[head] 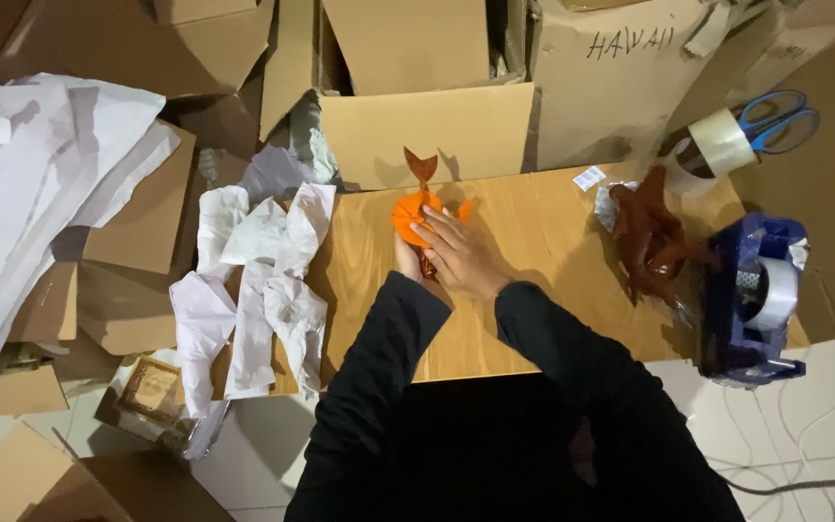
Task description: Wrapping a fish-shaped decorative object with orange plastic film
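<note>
Both hands meet on a small orange cellophane-wrapped bundle with a twisted top [419, 205] at the wooden table's [533, 319] far edge: right hand [461, 253] flat over it, left hand [408, 259] gripping beneath. Crumpled white paper [253, 290] lies left, brown cellophane [649, 237] right.

I see long black sleeves reaching to both wrists, loose and softly creased, leaving my left hand [408, 259] and right hand [461, 253] bare, without gloves.
</note>
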